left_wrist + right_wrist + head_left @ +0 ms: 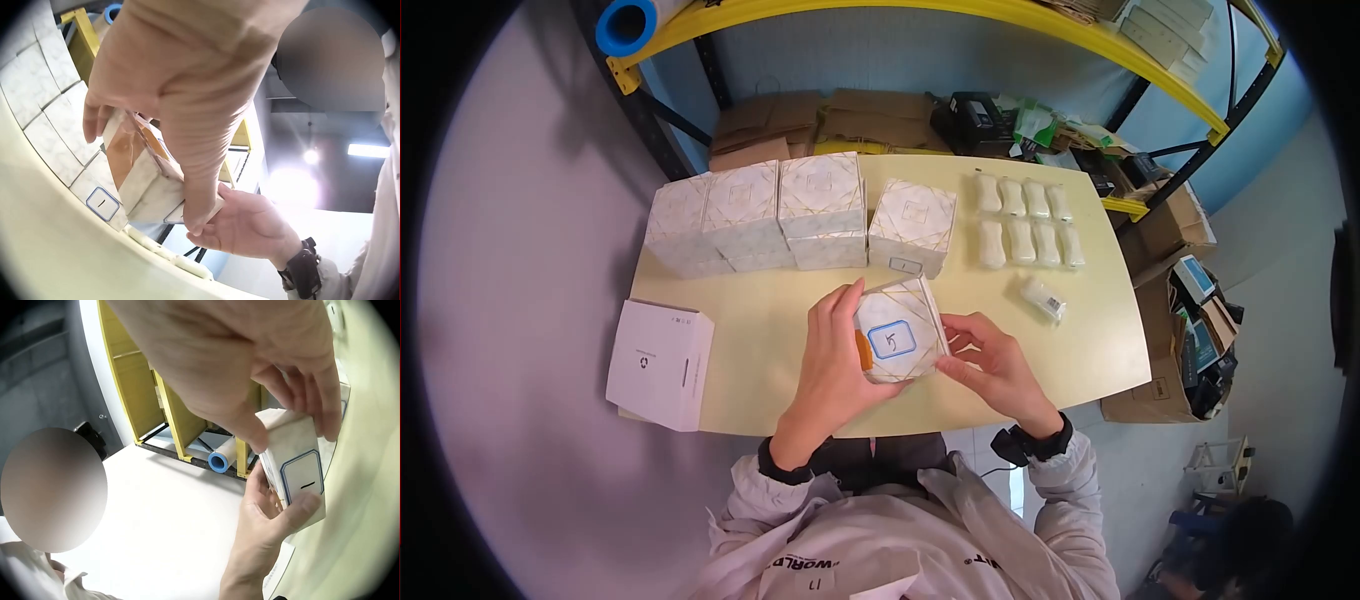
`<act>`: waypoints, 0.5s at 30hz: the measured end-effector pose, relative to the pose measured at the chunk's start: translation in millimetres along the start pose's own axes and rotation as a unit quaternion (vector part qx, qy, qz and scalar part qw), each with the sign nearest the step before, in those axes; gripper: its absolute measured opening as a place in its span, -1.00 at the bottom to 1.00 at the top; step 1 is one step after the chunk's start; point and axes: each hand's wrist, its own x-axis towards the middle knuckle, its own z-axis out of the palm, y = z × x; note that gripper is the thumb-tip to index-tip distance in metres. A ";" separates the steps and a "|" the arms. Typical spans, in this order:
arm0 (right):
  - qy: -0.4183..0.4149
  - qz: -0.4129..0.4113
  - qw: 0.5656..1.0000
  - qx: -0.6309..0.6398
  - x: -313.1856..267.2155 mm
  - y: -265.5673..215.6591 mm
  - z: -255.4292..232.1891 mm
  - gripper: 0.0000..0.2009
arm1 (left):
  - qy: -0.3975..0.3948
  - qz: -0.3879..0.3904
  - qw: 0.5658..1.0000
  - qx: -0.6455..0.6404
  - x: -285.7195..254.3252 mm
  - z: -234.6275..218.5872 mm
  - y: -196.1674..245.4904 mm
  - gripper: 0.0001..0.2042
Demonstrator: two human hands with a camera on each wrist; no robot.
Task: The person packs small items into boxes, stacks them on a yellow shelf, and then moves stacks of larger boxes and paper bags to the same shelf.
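A white marbled box [903, 300] with gold lines and a blue-framed label is held above the table's front part. The left hand [832, 362] grips its left side, fingers behind and thumb at the near edge; orange-brown tape or material shows beside them. At the box's right edge the right hand [997, 367] pinches with thumb and fingers. In the right wrist view the box [292, 434] shows a label with a single stroke, between the right hand [250, 369] above and the left hand [256, 534] below.
Similar boxes [743, 205] stand stacked at the back left, with another box [914, 222] beside them. Several white wrapped pieces [1021, 241] lie in rows at the right, one loose piece [1043, 299] nearer. A flat white carton [660, 362] lies at the left edge.
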 end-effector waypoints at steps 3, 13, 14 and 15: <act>-0.002 0.005 1.000 0.012 0.9 -1.2 0.7 -0.52 | -0.014 0.010 1.000 -0.014 -0.4 -3.1 -2.6 0.22; 0.004 0.017 0.999 0.033 4.0 6.1 6.3 -0.56 | -0.056 -0.022 0.998 -0.014 2.1 -7.2 -4.6 0.18; 0.003 0.019 0.999 0.034 4.3 7.2 6.6 -0.56 | -0.061 -0.023 0.998 -0.008 2.8 -8.0 -3.5 0.19; 0.006 0.019 0.999 0.032 4.7 7.9 7.0 -0.56 | -0.065 -0.023 0.998 -0.002 3.9 -8.7 -2.0 0.20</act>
